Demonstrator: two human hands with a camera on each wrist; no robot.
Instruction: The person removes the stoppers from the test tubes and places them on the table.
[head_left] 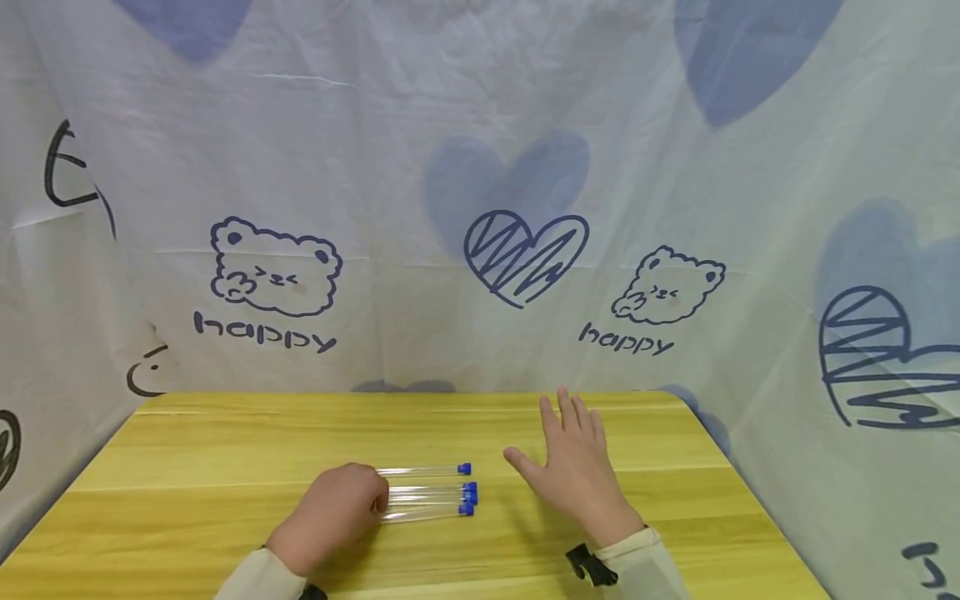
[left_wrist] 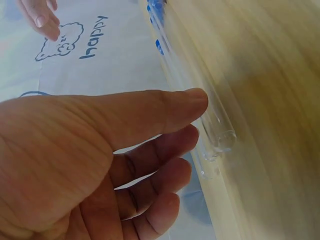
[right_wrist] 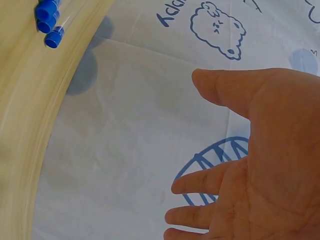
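Several clear test tubes (head_left: 426,492) with blue caps (head_left: 465,469) lie side by side on the table, caps toward the right. My left hand (head_left: 330,510) is at their uncapped left ends. In the left wrist view its thumb and fingers are loosely bent beside the rounded ends of the tubes (left_wrist: 220,135), with a gap between thumb and fingers; none is clearly gripped. To the right of the caps, my right hand (head_left: 581,471) hovers with fingers spread and holds nothing. The right wrist view shows its palm, with the blue caps (right_wrist: 54,37) at upper left.
Under the tubes is a yellow wood-grain table (head_left: 247,433). Behind it and along both sides hangs a pale cloth (head_left: 390,192) printed with hearts, bears and the word "happy".
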